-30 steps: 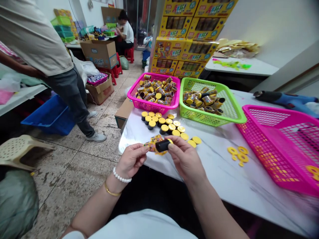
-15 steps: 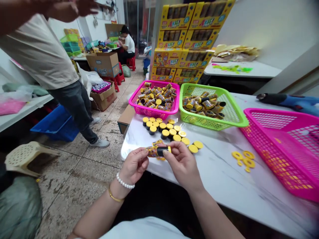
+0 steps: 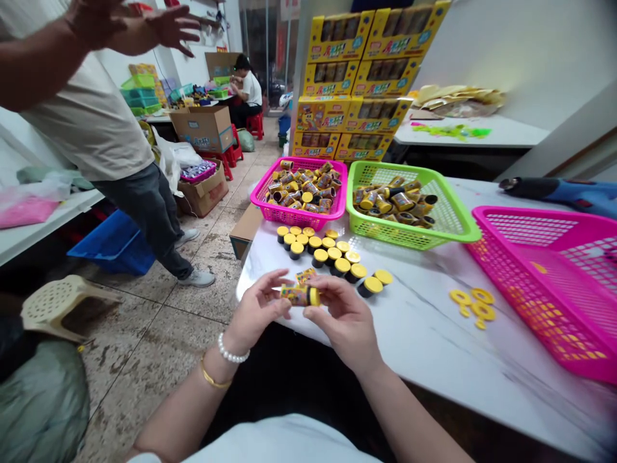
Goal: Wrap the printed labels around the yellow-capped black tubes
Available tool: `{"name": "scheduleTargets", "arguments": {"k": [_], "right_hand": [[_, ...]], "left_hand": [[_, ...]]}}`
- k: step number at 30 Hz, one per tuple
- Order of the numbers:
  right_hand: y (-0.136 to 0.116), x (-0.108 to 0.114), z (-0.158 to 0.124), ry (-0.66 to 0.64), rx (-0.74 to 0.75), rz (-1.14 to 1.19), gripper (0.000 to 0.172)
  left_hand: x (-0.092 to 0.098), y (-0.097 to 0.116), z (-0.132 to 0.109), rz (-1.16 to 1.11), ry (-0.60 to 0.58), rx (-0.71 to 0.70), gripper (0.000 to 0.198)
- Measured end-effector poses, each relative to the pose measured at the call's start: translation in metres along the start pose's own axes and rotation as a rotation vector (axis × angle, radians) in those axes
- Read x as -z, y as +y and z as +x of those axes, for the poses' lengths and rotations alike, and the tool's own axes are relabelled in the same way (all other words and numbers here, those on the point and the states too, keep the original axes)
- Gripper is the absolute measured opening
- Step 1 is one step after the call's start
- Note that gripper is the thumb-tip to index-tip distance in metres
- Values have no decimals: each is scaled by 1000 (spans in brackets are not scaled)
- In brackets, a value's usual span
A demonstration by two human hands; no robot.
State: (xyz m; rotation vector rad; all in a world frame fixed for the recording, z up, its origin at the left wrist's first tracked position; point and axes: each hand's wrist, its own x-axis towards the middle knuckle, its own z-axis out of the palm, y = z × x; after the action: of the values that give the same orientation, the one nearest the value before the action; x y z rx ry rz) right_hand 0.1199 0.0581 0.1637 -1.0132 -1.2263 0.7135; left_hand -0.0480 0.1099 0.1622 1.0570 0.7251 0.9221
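Note:
Between my hands, above the table's front edge, lies a small black tube [image 3: 295,296] on its side, with a colourful printed label around it and a yellow cap at the right end. My left hand [image 3: 260,303] pinches the labelled left end. The fingers and thumb of my right hand [image 3: 348,316] close about the capped end; their exact contact is partly hidden. Just behind the tube, more printed labels [image 3: 306,275] lie on the table. Beyond them, several black tubes with yellow caps [image 3: 332,254] stand upright in a loose group.
A pink basket [image 3: 258,204] and a green basket [image 3: 463,225] hold labelled tubes. Yellow ring-shaped pieces [image 3: 483,311] lie by another pink basket [image 3: 520,283] at right. Behind it rests a blue heat gun [image 3: 554,191]. A person [image 3: 96,122] stands at left, hands raised.
The printed label now covers most of the tube's black body, which was bare before. Both hands have shifted slightly left. The standing person's hands have come lower into view.

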Motion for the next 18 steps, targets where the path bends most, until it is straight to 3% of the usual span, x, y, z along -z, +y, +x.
{"name": "scheduleTargets", "arguments": {"k": [2,5,9,13,16,18], "right_hand": [[-3,1,0,-101,19,-137,24],[-5,8,-3,-176,73,-285,23],[-4,17,-8,-137,222,-401,26],[2,16,-11,-54,276,-424,29],[9,10,-12,-8,57,-290,14],[14,8,-12,-10,-208,-97,21]], "left_hand": [[2,0,3,5,-129,90,50],[-1,-4,4,40,-110,77,37],[-5,-5,4,46,-113,3,38],[-5,-1,6,33,-147,75,41],[-6,-2,8,120,-110,6,30],[-7,-4,9,176,-68,-58,31]]}}
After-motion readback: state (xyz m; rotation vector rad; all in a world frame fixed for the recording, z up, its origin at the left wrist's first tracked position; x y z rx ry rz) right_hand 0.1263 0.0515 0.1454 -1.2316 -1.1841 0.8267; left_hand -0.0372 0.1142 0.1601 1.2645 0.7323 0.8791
